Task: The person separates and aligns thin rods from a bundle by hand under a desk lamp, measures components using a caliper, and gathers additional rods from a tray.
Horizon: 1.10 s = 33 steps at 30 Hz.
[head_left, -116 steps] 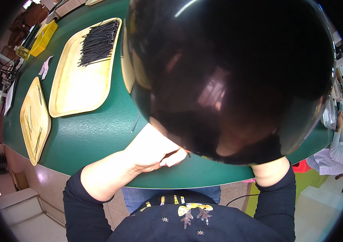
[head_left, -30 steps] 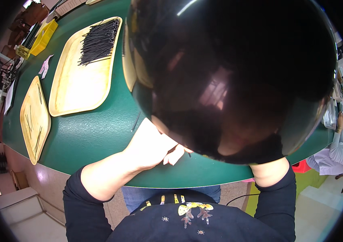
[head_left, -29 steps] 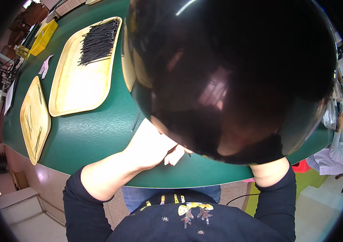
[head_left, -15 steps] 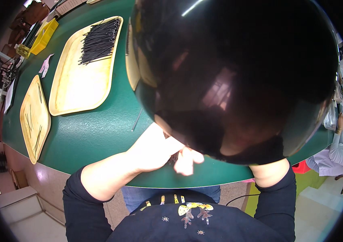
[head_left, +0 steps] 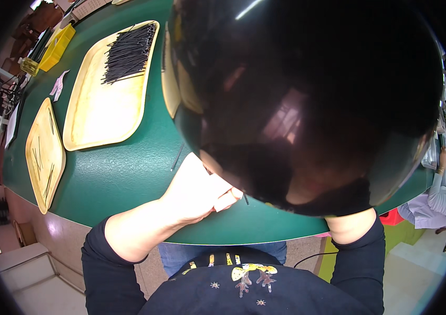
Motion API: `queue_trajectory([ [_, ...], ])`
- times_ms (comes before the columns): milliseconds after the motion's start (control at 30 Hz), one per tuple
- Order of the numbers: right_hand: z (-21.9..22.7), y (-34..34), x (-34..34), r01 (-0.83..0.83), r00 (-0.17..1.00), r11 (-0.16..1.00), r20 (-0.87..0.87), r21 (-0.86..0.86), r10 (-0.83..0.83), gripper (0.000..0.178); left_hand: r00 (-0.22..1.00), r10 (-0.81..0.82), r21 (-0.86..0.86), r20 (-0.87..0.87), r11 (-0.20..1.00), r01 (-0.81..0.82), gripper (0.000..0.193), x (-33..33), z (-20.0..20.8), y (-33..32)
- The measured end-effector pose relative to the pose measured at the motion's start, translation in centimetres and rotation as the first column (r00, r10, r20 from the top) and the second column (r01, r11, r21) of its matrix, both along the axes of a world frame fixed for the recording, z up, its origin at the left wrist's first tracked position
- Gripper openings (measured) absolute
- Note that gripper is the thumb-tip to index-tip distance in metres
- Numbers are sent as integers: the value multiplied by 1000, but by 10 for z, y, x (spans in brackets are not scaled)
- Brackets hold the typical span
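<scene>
My left hand [head_left: 194, 191] is over the table near its front edge, fingers curled in. The dark end of a thin black wire [head_left: 246, 199] sticks out beside its fingertips; what else lies inside the hand is hidden. A large glossy black dome [head_left: 307, 105] covers much of the view and hides my right hand; only the right wrist [head_left: 351, 226] shows below its rim. One loose thin black wire [head_left: 177, 157] rests on the green table by my left hand. A large cream tray [head_left: 102, 118] holds a thick pile of black wires [head_left: 128, 55].
A smaller cream tray [head_left: 44, 149] with a few thin wires stands at the left. Beyond it are a pink scrap [head_left: 59, 85] and a yellow bin [head_left: 59, 47]. At the far right a co-worker's sleeve [head_left: 439, 186] shows, near a red container [head_left: 392, 217].
The fingertips at my left hand have drawn in and curled closer. A dark wire end now shows to their right. My forearms and the trays have stayed nearly still.
</scene>
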State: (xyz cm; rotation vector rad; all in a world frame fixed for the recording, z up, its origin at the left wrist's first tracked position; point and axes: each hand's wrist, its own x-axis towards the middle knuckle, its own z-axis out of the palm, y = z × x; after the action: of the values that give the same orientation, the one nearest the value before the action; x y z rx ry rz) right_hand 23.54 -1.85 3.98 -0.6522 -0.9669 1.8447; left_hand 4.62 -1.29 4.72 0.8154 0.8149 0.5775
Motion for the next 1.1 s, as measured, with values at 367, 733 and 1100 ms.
queue_trajectory([
  [367, 4, -6, 3, 3, 999, 1000, -45, -19, -4, 58, 775, 12, 40, 631, 998, -48, 20, -7, -38, -9],
  [733, 10, -3, 4, 6, 996, 999, -84, -35, -9, 57, 980, -126, 507, -152, 841, 187, 13, -10, -26, -4],
  [1100, 12, 0, -13, 6, 992, 998, -128, -59, -13, 56, 962, 8, 78, 272, 996, -31, 14, -5, -22, -2],
])
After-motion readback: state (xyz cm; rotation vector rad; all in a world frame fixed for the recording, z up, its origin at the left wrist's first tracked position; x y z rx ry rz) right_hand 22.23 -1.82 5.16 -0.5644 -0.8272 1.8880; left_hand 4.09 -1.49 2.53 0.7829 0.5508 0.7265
